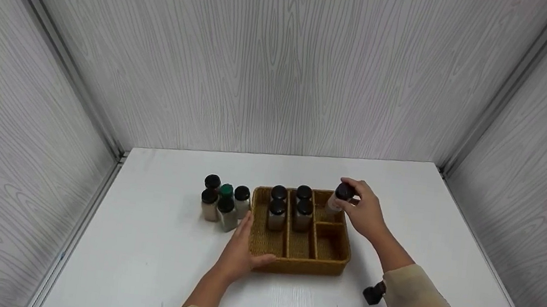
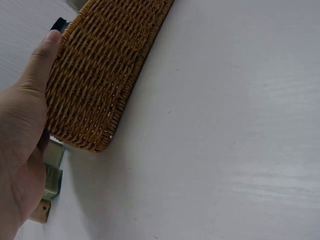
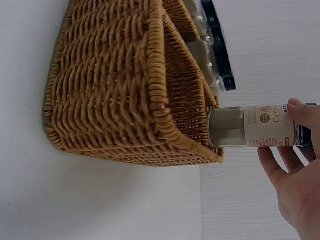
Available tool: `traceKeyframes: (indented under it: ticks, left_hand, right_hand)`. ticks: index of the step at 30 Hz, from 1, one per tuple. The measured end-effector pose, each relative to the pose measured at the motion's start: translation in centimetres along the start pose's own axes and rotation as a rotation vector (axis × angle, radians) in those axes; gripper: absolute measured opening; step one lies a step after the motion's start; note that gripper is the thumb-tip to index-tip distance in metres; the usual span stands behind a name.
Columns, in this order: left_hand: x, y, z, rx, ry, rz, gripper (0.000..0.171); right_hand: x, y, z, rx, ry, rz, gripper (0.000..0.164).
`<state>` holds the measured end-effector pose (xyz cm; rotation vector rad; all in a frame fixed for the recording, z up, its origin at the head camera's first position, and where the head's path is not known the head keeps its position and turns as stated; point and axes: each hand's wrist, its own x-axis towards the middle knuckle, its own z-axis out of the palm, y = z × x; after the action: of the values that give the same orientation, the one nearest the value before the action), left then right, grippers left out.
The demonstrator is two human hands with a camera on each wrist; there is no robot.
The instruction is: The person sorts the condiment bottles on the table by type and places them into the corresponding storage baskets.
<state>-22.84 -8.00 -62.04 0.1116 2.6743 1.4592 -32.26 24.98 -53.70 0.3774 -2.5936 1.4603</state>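
A brown woven basket [image 1: 299, 266] with compartments stands on the white table. My right hand [image 1: 364, 210] grips a spice jar [image 3: 270, 125] by its black cap. The jar has a pale printed label and grey-brown powder, and its base is at the back right compartment. My left hand [image 1: 237, 255] rests on the basket's front left corner, fingers straight along the side and thumb on the front. Two black-capped jars [image 1: 276, 218] stand in the left compartment, and two more jars [image 1: 302, 219] in the middle one. The front right compartment [image 1: 329, 243] holds nothing visible.
Left of the basket, several jars stand close together, among them a green-capped jar [image 1: 226, 192] and a black-capped jar [image 1: 209, 205]. Grey wood-grain panels [image 1: 282, 72] enclose the table [image 1: 150, 242] at the back and on both sides.
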Motion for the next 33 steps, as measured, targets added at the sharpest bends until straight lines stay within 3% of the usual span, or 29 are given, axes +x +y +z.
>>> traceKeyframes:
  ticks: [21, 33]
  left_hand:
    - [-0.1, 0.3, -0.2, -0.006, 0.001, 0.01, 0.13]
    - [-0.2, 0.1, 0.0, -0.018, -0.004, 0.004, 0.13]
  right_hand:
    - [0.8, 1.9, 1.1, 0.029, -0.063, 0.093, 0.061]
    - [1.2, 3.0, 2.3, -0.031, -0.086, 0.148, 0.056]
